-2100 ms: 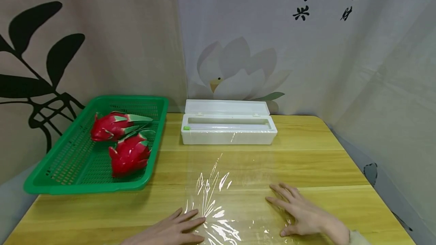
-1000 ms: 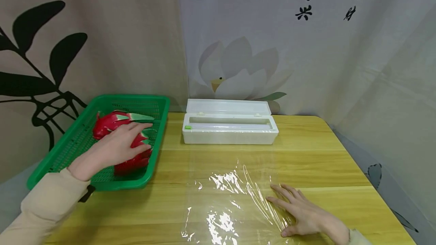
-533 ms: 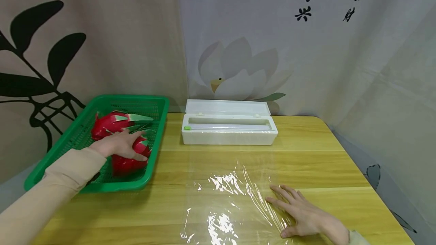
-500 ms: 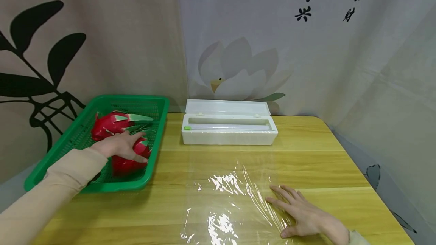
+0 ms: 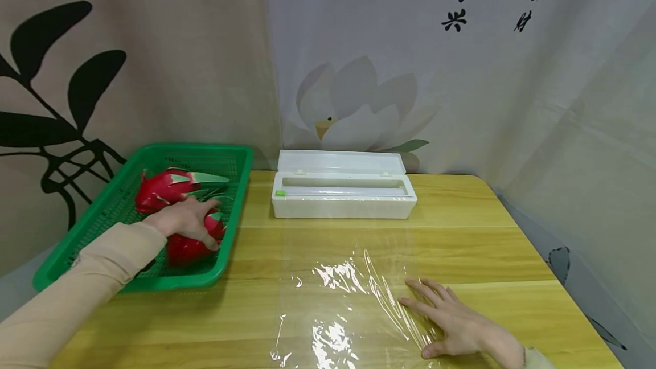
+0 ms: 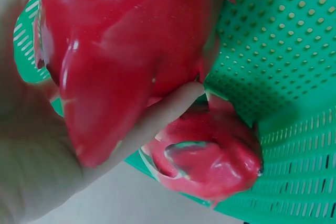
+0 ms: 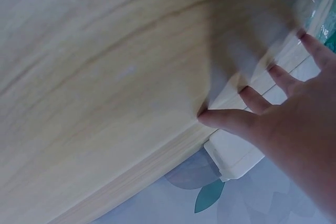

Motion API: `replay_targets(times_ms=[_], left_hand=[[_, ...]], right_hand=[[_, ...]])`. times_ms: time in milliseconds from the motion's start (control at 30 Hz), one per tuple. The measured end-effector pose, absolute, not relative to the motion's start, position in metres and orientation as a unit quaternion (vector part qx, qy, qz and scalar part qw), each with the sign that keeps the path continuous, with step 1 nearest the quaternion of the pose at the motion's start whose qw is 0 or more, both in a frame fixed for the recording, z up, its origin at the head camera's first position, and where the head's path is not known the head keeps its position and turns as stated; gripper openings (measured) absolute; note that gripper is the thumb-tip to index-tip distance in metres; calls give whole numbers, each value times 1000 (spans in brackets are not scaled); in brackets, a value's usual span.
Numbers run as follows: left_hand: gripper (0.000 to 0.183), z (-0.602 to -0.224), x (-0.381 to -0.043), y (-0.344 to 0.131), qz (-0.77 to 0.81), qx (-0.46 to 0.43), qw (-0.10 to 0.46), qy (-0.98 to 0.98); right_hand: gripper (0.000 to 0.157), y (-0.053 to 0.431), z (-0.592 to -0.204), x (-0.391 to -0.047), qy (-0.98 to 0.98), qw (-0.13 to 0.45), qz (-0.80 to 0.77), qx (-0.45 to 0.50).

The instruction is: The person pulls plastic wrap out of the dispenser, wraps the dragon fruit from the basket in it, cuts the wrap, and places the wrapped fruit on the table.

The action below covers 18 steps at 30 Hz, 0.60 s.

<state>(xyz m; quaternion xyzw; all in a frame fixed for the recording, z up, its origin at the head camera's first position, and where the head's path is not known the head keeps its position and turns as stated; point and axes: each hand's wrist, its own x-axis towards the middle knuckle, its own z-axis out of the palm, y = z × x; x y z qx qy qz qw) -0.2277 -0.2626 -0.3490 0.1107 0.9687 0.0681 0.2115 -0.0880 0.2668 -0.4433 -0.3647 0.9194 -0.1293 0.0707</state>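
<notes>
In the head view my left hand (image 5: pixel 187 221) reaches into a green basket (image 5: pixel 179 282) and grips the nearer of two red dragon fruits (image 5: pixel 187 250). The left wrist view shows fingers and thumb around that fruit's smooth skin. Beyond it in the basket lies the other dragon fruit (image 5: pixel 161 189), with pale green tips. My right hand (image 5: pixel 453 323), fingers spread, presses the right edge of a clear sheet of cling film (image 5: pixel 338 300) onto the table. Creases in the film run toward the right thumb.
At the back of the wooden table (image 5: pixel 461 215) stands a white cling film dispenser (image 5: pixel 343 208), its lid raised and a green slider at its left end. Film runs from it toward the front. A printed curtain (image 5: pixel 359 33) hangs behind the table.
My left hand has left the film, moved over to the basket, lowered onto the nearer dragon fruit and closed around it. The right hand has stayed in place on the film.
</notes>
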Motion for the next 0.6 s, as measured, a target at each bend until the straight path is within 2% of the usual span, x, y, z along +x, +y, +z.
replay_targets(times_ms=[600], left_hand=[[95, -343, -226, -269, 81, 142, 155, 974]], right_hand=[[89, 266, -443, -88, 924, 85, -127, -349]])
